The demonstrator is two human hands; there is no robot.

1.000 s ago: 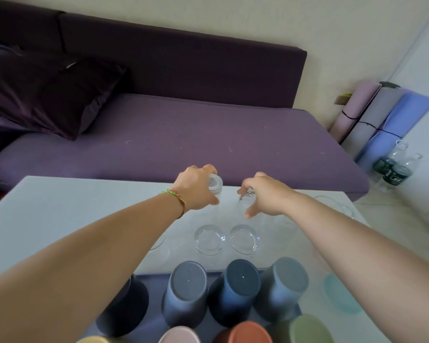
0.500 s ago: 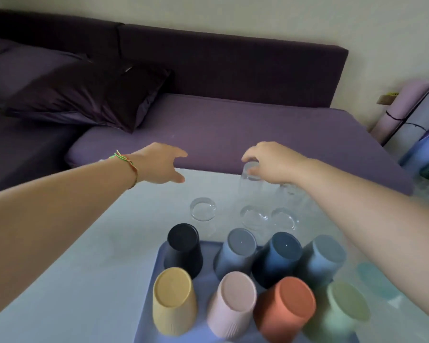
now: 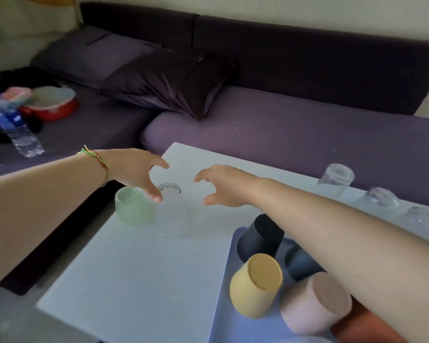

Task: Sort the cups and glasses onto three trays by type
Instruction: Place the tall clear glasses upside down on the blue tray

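My left hand [image 3: 136, 172] hovers spread over two upturned tumblers at the table's left edge: a frosted green one [image 3: 131, 206] and a frosted clear one [image 3: 172, 211]. Its fingertips are near both bases, holding nothing. My right hand [image 3: 221, 186] is open, fingers loosely bent, above bare table to the right of the clear tumbler. A blue tray [image 3: 223, 293] at lower right carries upturned cups: black [image 3: 260, 238], yellow [image 3: 255, 285], pink [image 3: 315, 303], dark blue [image 3: 300, 263] and orange [image 3: 364, 328]. Three clear glasses [image 3: 334, 179] stand upturned along the far right edge.
The white table [image 3: 134, 280] ends just left of the green tumbler. Beyond it is a purple sofa [image 3: 282, 129] with a dark pillow [image 3: 169, 82]. On the sofa's left lie a water bottle [image 3: 13, 122] and a red bowl [image 3: 52, 102].
The view has swung left. My right hand let go of the clear glass and both hands moved left, to the frosted tumblers at the table's left edge.
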